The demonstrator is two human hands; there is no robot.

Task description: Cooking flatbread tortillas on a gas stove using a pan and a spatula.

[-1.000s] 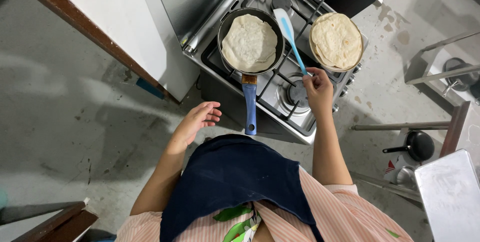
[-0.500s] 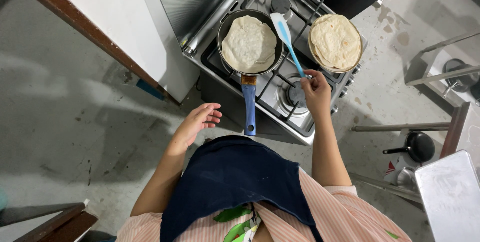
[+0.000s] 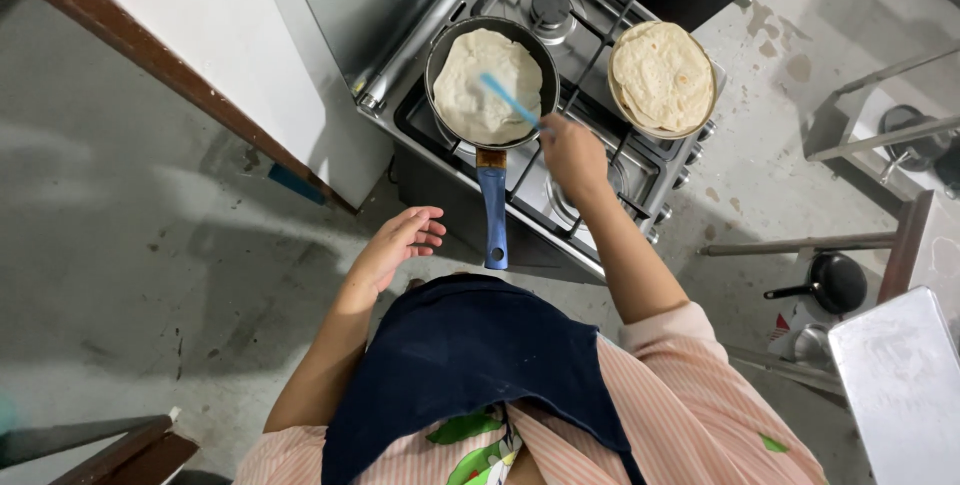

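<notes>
A dark frying pan with a blue handle sits on the gas stove, holding a pale round flatbread. My right hand grips a light blue spatula whose blade reaches over the flatbread in the pan. My left hand hovers empty with fingers apart, below and left of the pan handle, touching nothing. A stack of cooked flatbreads lies in a round dish on the stove's right side.
A white counter with a brown edge runs along the left. A small black pan lies on the floor at right, beside a metal frame and a metal tray. The floor is grey concrete.
My right hand moved left from between the burners toward the pan, swinging the spatula blade over the flatbread. My left hand stayed about where it was.
</notes>
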